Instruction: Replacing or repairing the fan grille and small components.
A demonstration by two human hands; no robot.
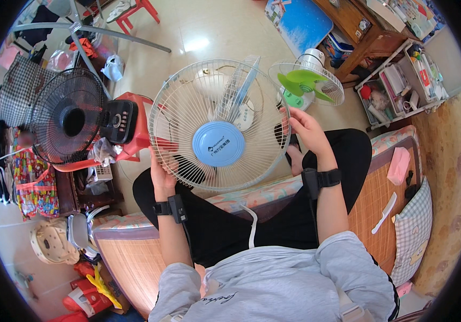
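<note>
A large round fan grille (187,102) of white wires, with a blue disc (218,144) at its centre, stands in front of my knees. On its lower left rim my left hand (163,170) is closed, thumb up and fingers partly behind the wires. At the right rim my right hand (304,127) grips the edge with thumb and fingertips. Through the wires a blue and white fan stand (245,88) shows; how it joins the grille I cannot tell. Just past my right hand is a small fan (301,82) with green blades.
A black fan (73,122) stands by a red stool (134,110) on the left. I sit on a bed mat (128,257); a white knife-shaped object (385,213) and a checked pillow (414,228) lie right. A storage cart (396,91) stands far right, metal legs (126,36) far left.
</note>
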